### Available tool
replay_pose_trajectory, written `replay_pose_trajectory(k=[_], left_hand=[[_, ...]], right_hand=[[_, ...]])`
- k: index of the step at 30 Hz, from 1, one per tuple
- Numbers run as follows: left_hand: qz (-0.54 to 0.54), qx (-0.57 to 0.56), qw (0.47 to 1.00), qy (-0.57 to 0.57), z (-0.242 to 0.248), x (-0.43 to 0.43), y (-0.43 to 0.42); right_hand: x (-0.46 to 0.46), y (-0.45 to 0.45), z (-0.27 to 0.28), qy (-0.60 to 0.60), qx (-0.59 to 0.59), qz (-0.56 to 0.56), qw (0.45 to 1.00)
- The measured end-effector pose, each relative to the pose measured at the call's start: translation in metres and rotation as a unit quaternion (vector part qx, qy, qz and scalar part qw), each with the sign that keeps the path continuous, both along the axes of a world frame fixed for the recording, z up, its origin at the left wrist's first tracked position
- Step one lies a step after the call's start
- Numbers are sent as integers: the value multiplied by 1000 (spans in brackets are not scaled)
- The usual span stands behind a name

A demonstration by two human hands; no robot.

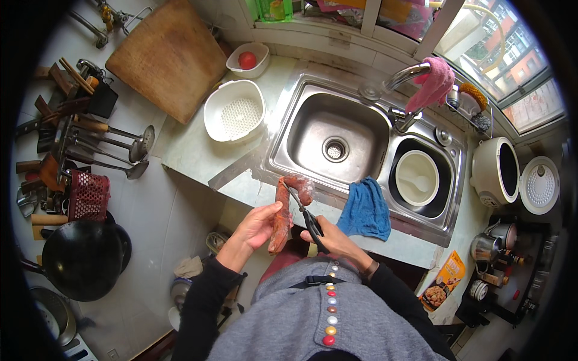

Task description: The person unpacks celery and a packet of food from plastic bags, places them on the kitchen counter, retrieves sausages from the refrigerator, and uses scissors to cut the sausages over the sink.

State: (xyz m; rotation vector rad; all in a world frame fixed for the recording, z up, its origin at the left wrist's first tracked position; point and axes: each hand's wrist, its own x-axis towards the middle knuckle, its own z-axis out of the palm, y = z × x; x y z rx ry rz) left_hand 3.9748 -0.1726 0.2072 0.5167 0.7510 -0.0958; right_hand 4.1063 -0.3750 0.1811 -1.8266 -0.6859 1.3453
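Observation:
My left hand (256, 226) grips one link of a reddish cured sausage (281, 221) in front of my body. A second sausage link (301, 187) bends off its top end to the right, over the counter edge by the sink. Black-handled scissors (312, 224) are in my right hand (336, 238). Their blades reach up to the joint between the two links, and both links hang together there. A bit of thin string shows beside the lower link. Whether the blades touch the joint is too small to tell.
Ahead is a steel double sink (334, 122), with a white bowl (417, 178) in its right basin. A blue cloth (365, 210) drapes over the front rim. On the left stand a white colander (235, 110), a small basket with a tomato (247, 60), and a wooden cutting board (167, 54).

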Motion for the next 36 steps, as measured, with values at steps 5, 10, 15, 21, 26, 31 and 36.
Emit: replay_pose_trajectory(k=[5,10,15,21,26,31,36], left_hand=[[13,-35,999,12,2,-2,-2],[8,-69,998,-5,6,-4,0],[20,-113,993,6,9,-8,2],[7,-141,990,3,9,-10,4],[12,-147,989,-9,13,-11,2],[3,-162,987,7,22,-13,6],[-23,-138,990,-4,26,-19,10]], right_hand=[[11,-5,-1,15,30,6,999],[25,-9,-10,29,43,44,998],[32,-18,-25,210,72,30,975],[29,-27,-35,388,100,-16,916],[31,-28,-33,408,84,-28,909],[42,-18,-24,163,52,72,983],[45,-16,-21,86,48,109,989]])
